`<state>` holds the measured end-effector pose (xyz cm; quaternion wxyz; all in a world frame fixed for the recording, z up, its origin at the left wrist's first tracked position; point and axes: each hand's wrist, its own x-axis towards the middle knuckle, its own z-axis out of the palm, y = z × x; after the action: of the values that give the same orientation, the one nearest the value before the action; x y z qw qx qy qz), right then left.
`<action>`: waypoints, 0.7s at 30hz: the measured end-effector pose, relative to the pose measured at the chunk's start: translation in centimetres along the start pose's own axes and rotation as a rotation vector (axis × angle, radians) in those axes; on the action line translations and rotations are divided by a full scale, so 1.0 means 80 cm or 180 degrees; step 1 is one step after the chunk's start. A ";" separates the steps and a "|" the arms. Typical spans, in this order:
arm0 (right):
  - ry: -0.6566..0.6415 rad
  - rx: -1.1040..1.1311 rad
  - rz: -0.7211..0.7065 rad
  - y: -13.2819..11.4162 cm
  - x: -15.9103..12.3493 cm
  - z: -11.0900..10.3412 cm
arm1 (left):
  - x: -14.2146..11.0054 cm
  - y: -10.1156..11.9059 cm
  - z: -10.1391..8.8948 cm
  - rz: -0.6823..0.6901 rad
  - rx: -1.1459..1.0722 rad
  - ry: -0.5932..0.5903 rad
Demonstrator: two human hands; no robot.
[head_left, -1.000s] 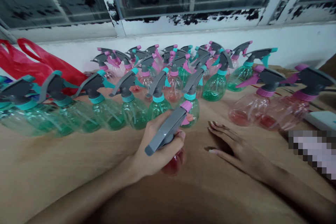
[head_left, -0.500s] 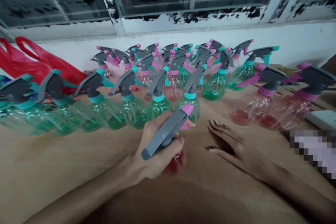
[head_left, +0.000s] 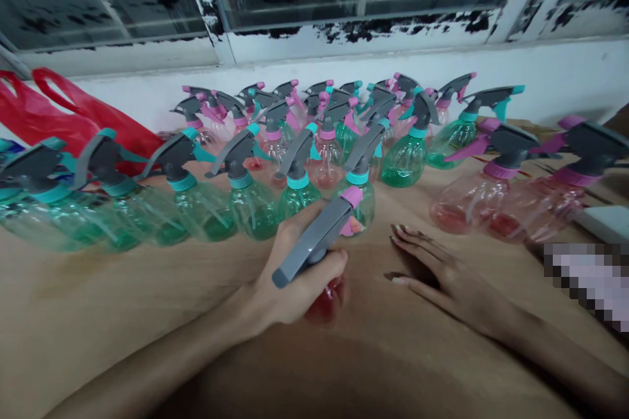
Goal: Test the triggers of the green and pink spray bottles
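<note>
My left hand (head_left: pixel 299 275) is wrapped round the neck of a pink spray bottle (head_left: pixel 327 304), just below its grey head with a pink nozzle. The bottle's lower part shows red under my fingers; the rest of its body is hidden by the hand. Flat on the table to the right lies my right hand (head_left: pixel 442 275), fingers spread, holding nothing. Right behind the held bottle stands a green spray bottle (head_left: pixel 361 200) with a turquoise collar, and another green spray bottle (head_left: pixel 299 196) is beside it.
A row of green spray bottles (head_left: pixel 206 209) stretches left across the wooden table (head_left: pixel 162 314). Two pink spray bottles (head_left: pixel 466 206) stand on the right. Several more bottles crowd near the wall (head_left: pixel 147 98). A red plastic bag (head_left: pixel 88 111) lies at the back left.
The grey spray head in my left hand has shifted slightly up and to the right, with its rear end swinging a little. My right hand stays in place.
</note>
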<state>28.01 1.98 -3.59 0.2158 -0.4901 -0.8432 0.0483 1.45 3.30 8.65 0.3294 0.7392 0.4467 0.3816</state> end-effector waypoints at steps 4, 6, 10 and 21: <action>0.0041 0.0080 0.0011 -0.001 0.000 0.000 | -0.002 -0.002 0.003 0.0211 0.0093 0.0080; 0.0057 0.0085 0.0029 -0.001 0.000 -0.001 | -0.003 -0.003 0.005 0.0213 0.0164 0.0112; 0.0030 0.0004 0.0008 -0.002 0.001 -0.001 | -0.005 -0.008 0.008 0.0237 0.0226 0.0153; -0.0016 0.0014 0.0041 -0.002 0.001 -0.002 | -0.005 -0.009 0.008 0.0296 0.0124 0.0180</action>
<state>27.93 1.95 -3.42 0.2144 -0.4949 -0.8405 0.0527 1.59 3.10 7.59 0.2841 0.7543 0.4283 0.4085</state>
